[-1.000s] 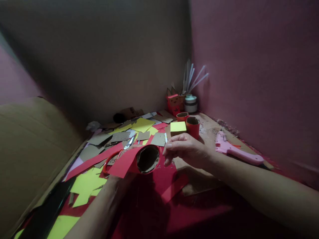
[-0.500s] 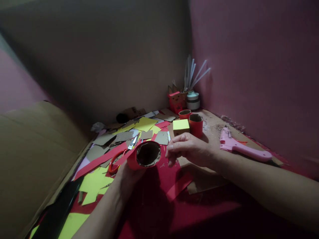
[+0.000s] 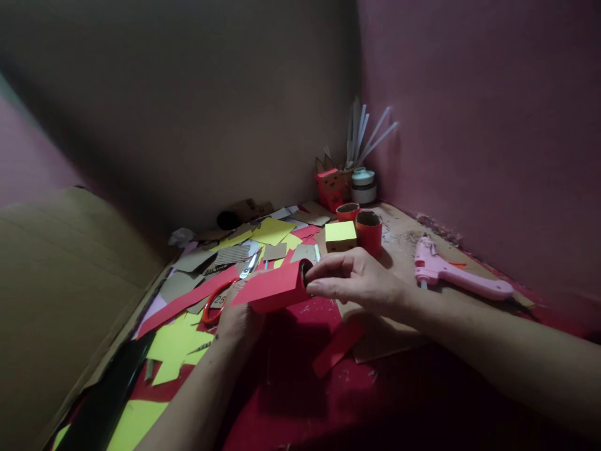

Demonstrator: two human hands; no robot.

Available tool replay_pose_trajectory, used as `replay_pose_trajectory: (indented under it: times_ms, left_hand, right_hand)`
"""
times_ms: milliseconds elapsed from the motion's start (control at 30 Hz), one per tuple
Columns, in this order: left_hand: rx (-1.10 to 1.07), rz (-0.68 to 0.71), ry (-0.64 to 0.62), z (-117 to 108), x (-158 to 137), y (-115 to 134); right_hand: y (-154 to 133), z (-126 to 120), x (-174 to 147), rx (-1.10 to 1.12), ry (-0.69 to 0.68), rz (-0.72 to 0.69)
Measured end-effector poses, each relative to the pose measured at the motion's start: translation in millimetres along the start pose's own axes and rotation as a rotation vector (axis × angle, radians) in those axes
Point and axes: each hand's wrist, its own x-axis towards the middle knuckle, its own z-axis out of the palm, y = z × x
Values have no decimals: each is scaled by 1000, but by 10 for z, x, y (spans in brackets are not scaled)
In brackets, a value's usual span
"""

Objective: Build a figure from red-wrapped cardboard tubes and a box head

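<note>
A cardboard tube wrapped in red paper (image 3: 277, 287) lies tilted on its side in the air above the dark red table surface. My left hand (image 3: 241, 322) is closed around its left end, mostly hidden behind the paper. At the tube's open right end, my right hand (image 3: 350, 275) has its fingertips and thumb on the rim; the exact grip on the edge is partly hidden. Red-handled scissors (image 3: 216, 302) lie just beyond my left hand. Past my right hand stand a box with a yellow top (image 3: 341, 233) and two short red tubes (image 3: 369, 235).
Paper and cardboard scraps (image 3: 272, 232) cover the left and back. A pink glue gun (image 3: 451, 275) rests on cardboard at right. In the back corner stand a red decorated holder (image 3: 330, 190), white sticks (image 3: 370, 138) and a lidded jar (image 3: 364, 186). A red strip (image 3: 339, 347) lies in front.
The red tube has tipped from upright-facing to sideways, its opening now turned to the right. My right hand has come onto its rim from a short distance away.
</note>
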Motion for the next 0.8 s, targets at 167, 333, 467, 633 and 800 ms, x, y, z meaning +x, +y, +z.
replay_pose_trajectory:
  times_ms: [167, 333, 467, 633, 800]
  left_hand:
    - [99, 10, -47, -23, -45, 27]
    - [167, 52, -28, -23, -51, 57]
    - [293, 147, -45, 0, -91, 66]
    - [323, 159, -60, 7, -96, 27]
    - [220, 149, -112, -8, -73, 18]
  right_hand:
    - [-37, 74, -13, -107, 60, -19]
    - [-26, 80, 0, 157, 66, 280]
    - [15, 52, 43, 264, 32, 326]
    - [93, -18, 131, 382, 108, 367]
    - [169, -67, 163, 443, 113, 461]
